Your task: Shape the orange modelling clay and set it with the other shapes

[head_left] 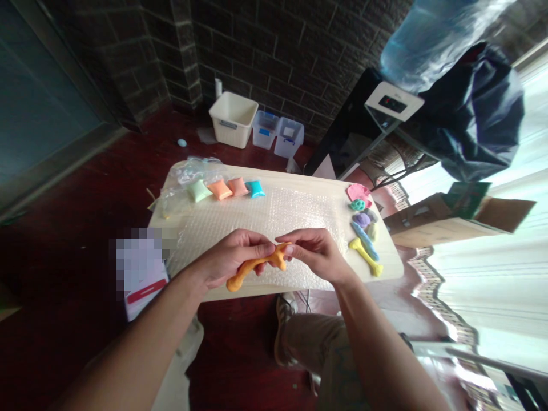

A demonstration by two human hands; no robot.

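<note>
My left hand clasps orange clay, my right hand pinches its forked end: half-shaped, I judge. The yellow bone looks finished; four packets seem unopened.

The 1 view, worn on the head, looks forward and down over the wearer's hands, near at frame centre. The counter spans the middle; the brick wall stands farther off across the top.

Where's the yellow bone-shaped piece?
In the head view, the yellow bone-shaped piece lies near the table's right end, beside the blue strip, right of the person's right hand.
</note>
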